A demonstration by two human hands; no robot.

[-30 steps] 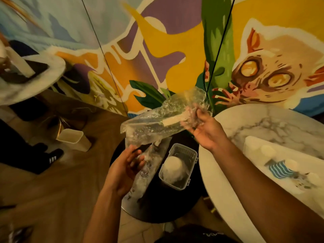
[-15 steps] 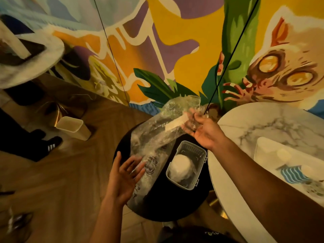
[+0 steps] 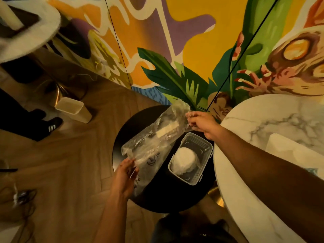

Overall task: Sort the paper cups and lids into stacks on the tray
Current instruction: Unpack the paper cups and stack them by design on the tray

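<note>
Holding a crumpled clear plastic bag (image 3: 154, 137) stretched over the round black worktop (image 3: 175, 197) — I log both hands on it. The right hand (image 3: 201, 123) pinches the bag's upper end, near the mural wall; grip narrow, closed on the film. The left hand (image 3: 125, 174) holds the lower edge, grip curled round it. A pale label strip (image 3: 166, 130) shows on the bag; its contents I cannot make out. Just right of the bag, on the same worktop, stands an open clear plastic container (image 3: 206, 149) with a white bundle (image 3: 183, 160) inside. The tray (image 3: 280, 142) lies on the marble worktop (image 3: 263, 116) at far right, well apart from both hands — its load is too blurred to tell. A beige bin (image 3: 73, 109) sits on the wood floor, left.
</note>
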